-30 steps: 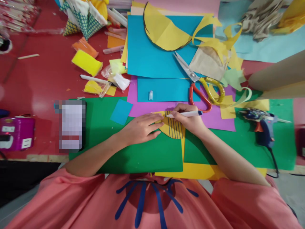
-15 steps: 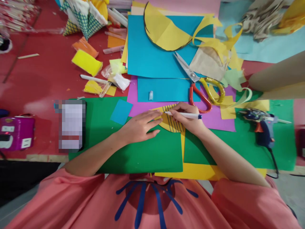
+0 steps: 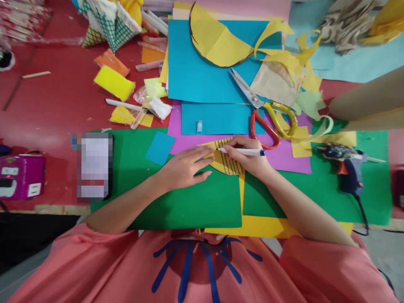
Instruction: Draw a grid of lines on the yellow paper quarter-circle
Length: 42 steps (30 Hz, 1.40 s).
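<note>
**Principal item:** yellow paper cutout (image 3: 227,164), a curved piece bearing a row of dark parallel lines. It lay flat in front of the person, where the green sheet (image 3: 189,206) met the purple sheet (image 3: 285,159), with both hands partly over it.

**Tool:** pen (image 3: 243,151), white-barrelled with a blue end. It lay nearly level, its tip at the cutout's upper left edge.

**Right hand** (image 3: 252,162): fingers pinched round the pen in a writing grip, heel resting on the paper.

**Left hand** (image 3: 184,168): fingers spread and flat with nothing grasped, the fingertips pressing the cutout's left edge.

**Handling note (judgement):** the lines would come out evenly if the left fingertips pinned the piece close to the stroke, well clear of the tip. Each stroke should run parallel to the one before it and stop at the paper's edge, so no ink reaches the sheets beneath.

**Adjacent:**
- small blue square (image 3: 160,147) on the green sheet, left of the left hand
- small white cap (image 3: 199,126) on a blue sheet (image 3: 202,75), beyond the hands
- scissors (image 3: 265,114) with red and yellow handles, just beyond the right hand

**Outlying:**
- glue gun (image 3: 345,164) to the right, on green paper
- large yellow half-round (image 3: 221,42) with a dark outline, on the blue sheet
- yellow packet (image 3: 114,82) on the red table (image 3: 57,113)
- pink device (image 3: 20,176) at the left edge
</note>
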### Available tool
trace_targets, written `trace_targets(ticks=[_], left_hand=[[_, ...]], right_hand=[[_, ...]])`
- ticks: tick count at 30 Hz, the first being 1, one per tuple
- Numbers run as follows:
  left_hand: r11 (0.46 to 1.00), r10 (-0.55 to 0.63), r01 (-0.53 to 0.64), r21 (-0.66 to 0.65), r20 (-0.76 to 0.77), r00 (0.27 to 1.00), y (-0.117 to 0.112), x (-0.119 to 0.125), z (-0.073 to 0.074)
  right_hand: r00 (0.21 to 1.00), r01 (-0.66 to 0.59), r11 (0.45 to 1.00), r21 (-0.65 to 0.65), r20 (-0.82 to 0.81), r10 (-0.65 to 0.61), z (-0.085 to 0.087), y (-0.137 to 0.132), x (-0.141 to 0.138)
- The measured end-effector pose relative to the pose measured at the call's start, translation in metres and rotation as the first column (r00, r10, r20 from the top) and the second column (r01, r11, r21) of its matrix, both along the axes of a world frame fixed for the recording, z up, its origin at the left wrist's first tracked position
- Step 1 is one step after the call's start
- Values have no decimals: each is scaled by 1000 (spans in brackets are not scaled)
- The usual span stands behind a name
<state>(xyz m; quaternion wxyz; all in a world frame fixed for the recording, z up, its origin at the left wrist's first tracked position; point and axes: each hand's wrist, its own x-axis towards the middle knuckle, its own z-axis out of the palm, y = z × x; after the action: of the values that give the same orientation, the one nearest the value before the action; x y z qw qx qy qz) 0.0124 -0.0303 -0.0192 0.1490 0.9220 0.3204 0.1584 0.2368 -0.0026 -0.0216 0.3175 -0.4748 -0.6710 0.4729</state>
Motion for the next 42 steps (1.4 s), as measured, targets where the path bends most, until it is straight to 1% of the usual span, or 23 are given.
trace_targets(ticks=[5, 9, 11, 14, 15, 17, 19, 22, 26, 35, 42], left_hand=[[1000, 3, -3, -9, -6, 1000, 0, 0, 0], [1000, 4, -4, 9, 4, 1000, 0, 0, -1], [1000, 1, -1, 21, 10, 1000, 1, 0, -1], [1000, 0, -1, 26, 6, 1000, 3, -1, -2], [1000, 1, -1, 24, 2, 1000, 4, -2, -2], [1000, 7, -7, 15, -8, 1000, 5, -3, -3], [1000, 13, -13, -5, -14, 1000, 7, -4, -4], [999, 18, -19, -34, -16, 1000, 7, -4, -5], [999, 19, -19, -29, -14, 1000, 6, -4, -4], [1000, 11, -10, 3, -5, 1000, 6, -4, -4], [1000, 7, -8, 20, 11, 1000, 5, -4, -5]], right_hand=[[1000, -17, 1000, -10, 5, 17, 0, 1, 1], [1000, -18, 999, -37, -1, 18, 1, 1, 1], [999, 8, 998, -61, -30, -10, 2, 0, 1], [985, 93, 991, -95, -138, -106, 3, -3, 3], [976, 116, 989, -95, -171, -131, 3, -4, 4], [970, 126, 989, -77, -200, -139, 4, -6, 5], [978, 102, 994, -47, -176, -109, 4, -6, 4], [994, 53, 999, -12, -90, -54, 2, -6, 2], [1000, 16, 1000, 0, -13, -16, 0, -4, 0], [1000, 7, 1000, 20, 13, -7, 0, -3, -1], [1000, -3, 1000, 0, 14, 3, 2, -2, -1]])
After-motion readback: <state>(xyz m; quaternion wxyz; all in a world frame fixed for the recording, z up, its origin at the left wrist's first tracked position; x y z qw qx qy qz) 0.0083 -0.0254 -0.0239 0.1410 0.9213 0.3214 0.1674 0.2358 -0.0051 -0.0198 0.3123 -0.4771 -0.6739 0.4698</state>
